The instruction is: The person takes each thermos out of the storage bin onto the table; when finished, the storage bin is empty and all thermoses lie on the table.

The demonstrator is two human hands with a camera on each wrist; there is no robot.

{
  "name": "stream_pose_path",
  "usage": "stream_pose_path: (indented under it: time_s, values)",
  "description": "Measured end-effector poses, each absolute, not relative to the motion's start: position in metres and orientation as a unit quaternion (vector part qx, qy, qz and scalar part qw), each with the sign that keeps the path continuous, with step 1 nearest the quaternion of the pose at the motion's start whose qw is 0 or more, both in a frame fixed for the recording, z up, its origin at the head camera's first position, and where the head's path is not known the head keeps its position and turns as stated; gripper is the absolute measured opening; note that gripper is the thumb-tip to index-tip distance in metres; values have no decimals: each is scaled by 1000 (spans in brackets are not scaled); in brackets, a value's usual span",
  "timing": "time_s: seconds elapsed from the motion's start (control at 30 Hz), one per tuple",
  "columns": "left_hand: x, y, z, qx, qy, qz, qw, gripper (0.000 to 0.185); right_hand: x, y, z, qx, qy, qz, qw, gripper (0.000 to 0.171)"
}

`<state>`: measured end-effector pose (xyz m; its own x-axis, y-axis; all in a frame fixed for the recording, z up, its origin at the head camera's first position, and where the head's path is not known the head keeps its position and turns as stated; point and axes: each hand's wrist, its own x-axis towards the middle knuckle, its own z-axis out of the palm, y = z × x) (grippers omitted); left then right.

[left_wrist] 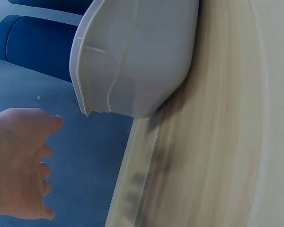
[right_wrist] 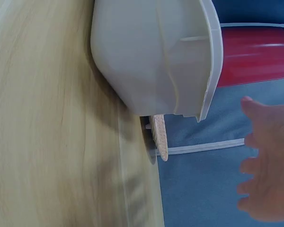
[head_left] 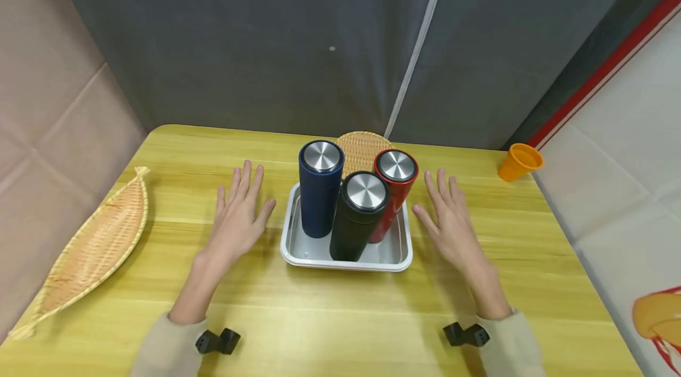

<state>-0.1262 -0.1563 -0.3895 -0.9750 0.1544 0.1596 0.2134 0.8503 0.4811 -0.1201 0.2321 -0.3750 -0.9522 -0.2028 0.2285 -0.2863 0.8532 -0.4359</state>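
Baskets [head_left: 87, 247] and cup [head_left: 519, 162] beyond hands [head_left: 239, 217]

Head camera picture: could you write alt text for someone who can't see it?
A person's left hand and right hand, fingers straight, flank a white tray on a yellow wooden table, not touching it. In the tray stand a blue flask, a black flask and a red flask, the latter two tilted. Around lie a fish-shaped basket, a round woven mat and an orange cup.

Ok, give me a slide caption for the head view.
Open left hand and right hand flank a white tray holding three flasks.
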Motion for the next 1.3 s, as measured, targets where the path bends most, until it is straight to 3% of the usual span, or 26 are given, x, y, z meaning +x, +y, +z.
stream_pose_path:
  time_s: [0.43,0.7,0.87,1.07,1.3]
  values:
    - [-128,-150,-389,-116,-934,-337,14,70,-116,227,-369,158,-923,346,58,79]
    - [-131,-147,-391,-97,-905,-413,-6,72,-120,216,-365,191,-904,376,74,84]
    - [-127,-146,-395,-86,-883,-462,-20,66,-121,209,-363,179,-900,394,56,87]
    - [-125,-143,-399,-68,-831,-548,-74,53,-122,203,-363,196,-866,459,39,92]
    - [-128,-136,-399,-36,-785,-607,-116,46,-123,196,-365,183,-842,506,37,88]
